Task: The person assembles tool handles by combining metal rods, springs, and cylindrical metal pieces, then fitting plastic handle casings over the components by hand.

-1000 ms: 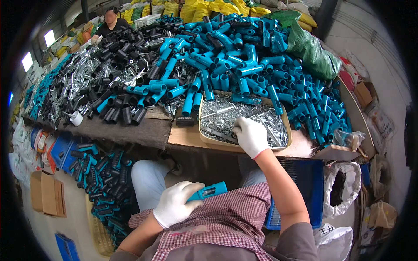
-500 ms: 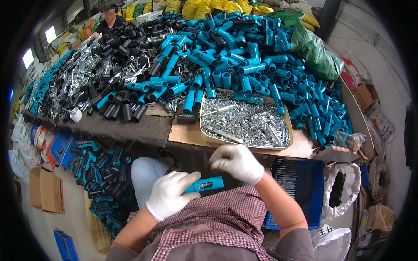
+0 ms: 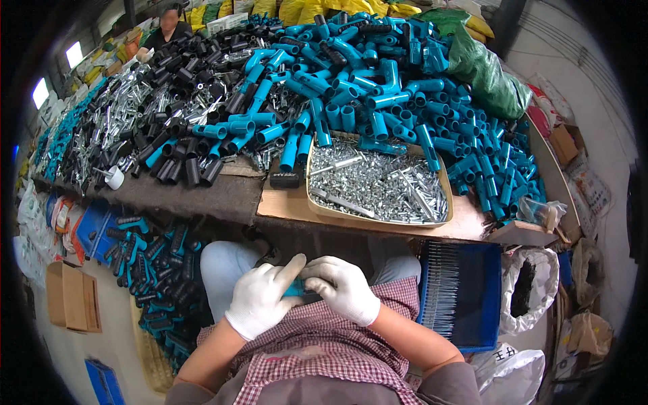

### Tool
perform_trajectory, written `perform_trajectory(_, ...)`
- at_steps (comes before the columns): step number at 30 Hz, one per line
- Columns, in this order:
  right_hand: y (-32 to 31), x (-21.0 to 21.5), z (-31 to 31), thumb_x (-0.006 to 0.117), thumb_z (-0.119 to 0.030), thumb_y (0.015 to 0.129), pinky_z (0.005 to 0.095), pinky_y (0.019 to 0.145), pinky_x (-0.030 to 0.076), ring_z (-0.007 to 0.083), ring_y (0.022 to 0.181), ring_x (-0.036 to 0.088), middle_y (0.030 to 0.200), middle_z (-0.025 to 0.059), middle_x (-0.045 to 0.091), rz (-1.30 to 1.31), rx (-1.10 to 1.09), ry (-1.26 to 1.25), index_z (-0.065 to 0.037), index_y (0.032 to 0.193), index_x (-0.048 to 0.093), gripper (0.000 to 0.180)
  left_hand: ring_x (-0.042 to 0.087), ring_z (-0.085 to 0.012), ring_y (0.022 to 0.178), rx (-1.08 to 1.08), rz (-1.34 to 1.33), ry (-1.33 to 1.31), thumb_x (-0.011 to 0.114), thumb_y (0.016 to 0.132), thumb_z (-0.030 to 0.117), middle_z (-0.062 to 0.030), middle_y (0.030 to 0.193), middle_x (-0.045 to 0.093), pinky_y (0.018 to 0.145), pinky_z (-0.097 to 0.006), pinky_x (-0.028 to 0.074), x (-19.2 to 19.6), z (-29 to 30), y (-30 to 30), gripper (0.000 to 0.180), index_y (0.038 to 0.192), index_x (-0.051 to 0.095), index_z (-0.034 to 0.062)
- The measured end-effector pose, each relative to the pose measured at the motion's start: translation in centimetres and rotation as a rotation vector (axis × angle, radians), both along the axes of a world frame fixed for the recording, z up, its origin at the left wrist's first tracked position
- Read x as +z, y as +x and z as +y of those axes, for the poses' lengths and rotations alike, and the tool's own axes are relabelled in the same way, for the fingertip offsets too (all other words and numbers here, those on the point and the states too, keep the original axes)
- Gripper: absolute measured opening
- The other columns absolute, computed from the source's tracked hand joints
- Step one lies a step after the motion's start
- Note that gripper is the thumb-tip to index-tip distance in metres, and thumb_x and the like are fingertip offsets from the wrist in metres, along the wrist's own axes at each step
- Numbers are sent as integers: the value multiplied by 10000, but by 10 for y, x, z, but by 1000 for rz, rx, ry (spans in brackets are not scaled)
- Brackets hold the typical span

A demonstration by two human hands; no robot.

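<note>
In front of my apron, my left hand [image 3: 260,300], in a white glove, grips a teal plastic handle [image 3: 295,289] from its left side. My right hand [image 3: 344,291], gloved too, meets it from the other side, with fingers closed over its right end. Between the two hands only a short teal stretch and a dark edge of the handle show. Whether my right fingers also pinch a small part is hidden. Beyond my hands, on the bench, stands a shallow cream tray [image 3: 378,221] full of small shiny metal pieces and some longer metal bars.
Teal plastic housings [image 3: 391,101] are heaped across the bench, with black tubes [image 3: 182,67] and metal parts leftward. A blue bin [image 3: 479,297] with thin metal rods stands at my right. Finished-looking black-and-teal handles [image 3: 162,270] pile up lower left. Another person [image 3: 169,30] sits far left.
My right hand has moved down and left from near the tray's front edge onto the handle's right end. My left hand keeps its grip on the handle.
</note>
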State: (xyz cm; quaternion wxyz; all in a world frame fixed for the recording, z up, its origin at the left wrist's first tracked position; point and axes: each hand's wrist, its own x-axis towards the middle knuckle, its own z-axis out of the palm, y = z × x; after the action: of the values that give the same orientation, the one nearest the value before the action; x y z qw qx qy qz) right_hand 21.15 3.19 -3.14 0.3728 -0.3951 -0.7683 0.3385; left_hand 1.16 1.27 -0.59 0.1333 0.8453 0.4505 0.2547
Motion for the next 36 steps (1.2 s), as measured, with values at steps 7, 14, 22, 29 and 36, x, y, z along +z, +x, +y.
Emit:
perform_trajectory(7,4,9,-3,654,-41,865,289,769,549,140,826,670,909,113,708,264,-55,-655,25,990,694,147,616,-289,773,-32,48,10,809,621,217,-87,836,645,687,-393,502,-1,-1,0,753,1306,539,62)
perform_trajectory(14,6,13,13,696,-116,793,348,663,536,240,692,671,782,164,674,-96,1,-430,1,870,682,141,623,-307,776,-71,66,-2,795,642,207,-102,872,663,688,-399,502,-6,-3,4,693,1274,560,47)
perform_trajectory(22,10,-17,-5,741,-110,790,354,740,552,282,851,674,944,138,651,7,38,-24,-21,1001,663,242,621,-309,785,-52,38,-18,800,641,203,-110,874,655,687,-404,502,-8,-2,1,703,1281,554,50)
perform_trajectory(29,9,-12,-8,767,-130,676,390,810,512,306,893,636,987,127,653,-359,89,234,-60,1076,639,426,653,-366,871,18,1,-166,809,675,204,-157,963,672,750,-426,532,-5,-6,1,699,1304,538,64)
perform_trajectory(36,16,9,15,766,-147,648,403,842,479,295,891,610,945,87,644,-355,239,437,-68,1055,647,432,653,-380,989,144,-134,-452,802,719,202,-197,1071,663,836,-420,537,-1,-10,8,607,1260,561,66)
